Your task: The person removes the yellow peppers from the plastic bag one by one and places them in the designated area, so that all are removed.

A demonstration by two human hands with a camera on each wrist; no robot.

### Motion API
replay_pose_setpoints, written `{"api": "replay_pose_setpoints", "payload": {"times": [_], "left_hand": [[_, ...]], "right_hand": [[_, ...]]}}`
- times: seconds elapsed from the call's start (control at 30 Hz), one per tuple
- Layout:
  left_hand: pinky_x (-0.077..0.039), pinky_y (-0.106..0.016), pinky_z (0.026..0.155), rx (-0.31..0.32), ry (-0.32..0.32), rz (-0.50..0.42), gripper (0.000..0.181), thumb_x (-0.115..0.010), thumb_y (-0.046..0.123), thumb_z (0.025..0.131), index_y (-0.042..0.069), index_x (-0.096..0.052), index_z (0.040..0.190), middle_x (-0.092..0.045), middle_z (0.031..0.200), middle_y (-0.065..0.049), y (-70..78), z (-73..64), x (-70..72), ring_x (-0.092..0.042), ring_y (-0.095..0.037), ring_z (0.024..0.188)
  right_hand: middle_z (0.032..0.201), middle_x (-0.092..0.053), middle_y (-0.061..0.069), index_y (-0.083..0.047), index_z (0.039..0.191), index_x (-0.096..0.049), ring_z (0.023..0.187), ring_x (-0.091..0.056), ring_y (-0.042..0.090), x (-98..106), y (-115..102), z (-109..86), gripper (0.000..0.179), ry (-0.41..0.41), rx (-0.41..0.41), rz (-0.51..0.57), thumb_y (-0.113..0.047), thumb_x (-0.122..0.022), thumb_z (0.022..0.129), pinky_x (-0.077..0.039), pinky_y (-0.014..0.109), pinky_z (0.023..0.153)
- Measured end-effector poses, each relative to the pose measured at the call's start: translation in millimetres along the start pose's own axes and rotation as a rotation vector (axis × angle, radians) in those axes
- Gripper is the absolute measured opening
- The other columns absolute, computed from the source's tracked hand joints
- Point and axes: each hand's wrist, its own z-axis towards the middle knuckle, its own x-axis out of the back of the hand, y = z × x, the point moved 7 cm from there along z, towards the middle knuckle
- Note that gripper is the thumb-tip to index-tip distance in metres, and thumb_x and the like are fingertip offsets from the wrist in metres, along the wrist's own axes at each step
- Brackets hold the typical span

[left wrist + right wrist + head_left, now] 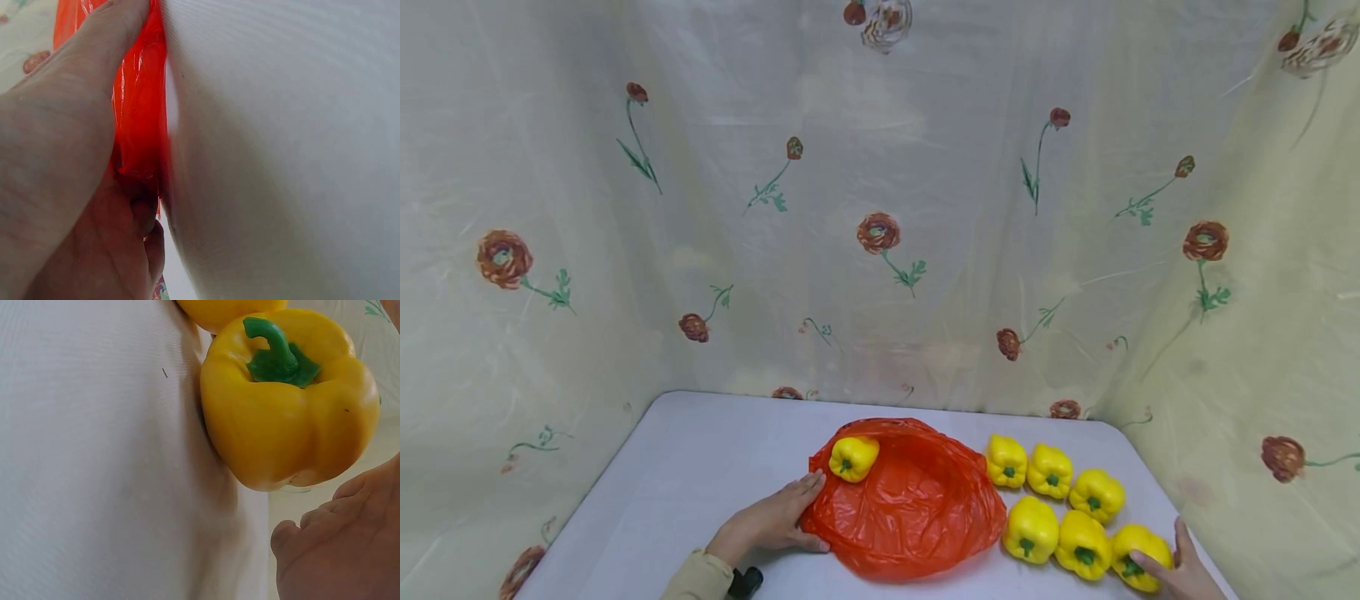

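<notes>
A red plastic bag (917, 517) lies spread on the table with its mouth facing up, and one yellow bell pepper (853, 459) sits inside at its upper left. My left hand (778, 512) holds the bag's left side; in the left wrist view, red plastic (140, 119) shows between thumb and curled fingers. At the far right, my right hand (1183, 571) is spread beside the nearest right bell pepper (1138, 550), the thumb overlapping it. In the right wrist view a gap separates that pepper (290, 425) from the visible fingers (322, 525).
Several more yellow bell peppers stand in two rows right of the bag, such as one in the back row (1050, 472) and one in the front row (1032, 531). Flowered curtain (880, 333) surrounds the white table (715, 458) at the back and sides.
</notes>
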Motion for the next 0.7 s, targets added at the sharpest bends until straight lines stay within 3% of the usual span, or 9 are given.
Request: {"api": "replay_pose_setpoints", "payload": {"times": [0.2, 0.5, 0.7], "left_hand": [[-0.029, -0.055, 0.115, 0.001, -0.002, 0.000, 0.112, -0.068, 0.071, 0.070, 0.012, -0.024, 0.154, -0.023, 0.161, -0.008, -0.7, 0.6, 0.2, -0.025, -0.033, 0.146], [-0.029, -0.055, 0.115, 0.005, -0.001, 0.001, 0.111, -0.069, 0.070, 0.070, 0.012, -0.024, 0.154, -0.023, 0.161, -0.008, -0.8, 1.4, 0.3, -0.025, -0.033, 0.146], [-0.028, -0.055, 0.116, 0.001, -0.003, -0.009, 0.111, -0.069, 0.070, 0.071, 0.012, -0.024, 0.154, -0.023, 0.161, -0.008, -0.9, 1.0, 0.2, -0.024, -0.033, 0.146]], "right_hand": [[0.137, 0.036, 0.037, 0.004, 0.131, 0.043, 0.130, 0.021, 0.060, -3, -8, -7.9, 0.136, 0.006, 0.017, -0.001, -0.069, -0.060, 0.081, 0.002, 0.071, 0.107], [0.139, 0.027, 0.042, 0.008, 0.135, 0.038, 0.132, 0.009, 0.063, 8, -11, 3.8, 0.133, 0.045, 0.025, -0.051, -0.071, -0.055, 0.083, -0.011, 0.069, 0.110], [0.140, 0.025, 0.042, 0.007, 0.136, 0.036, 0.133, 0.008, 0.061, 10, -24, 0.3, 0.130, 0.048, 0.065, -0.042, -0.070, -0.054, 0.084, -0.010, 0.068, 0.110]]}}
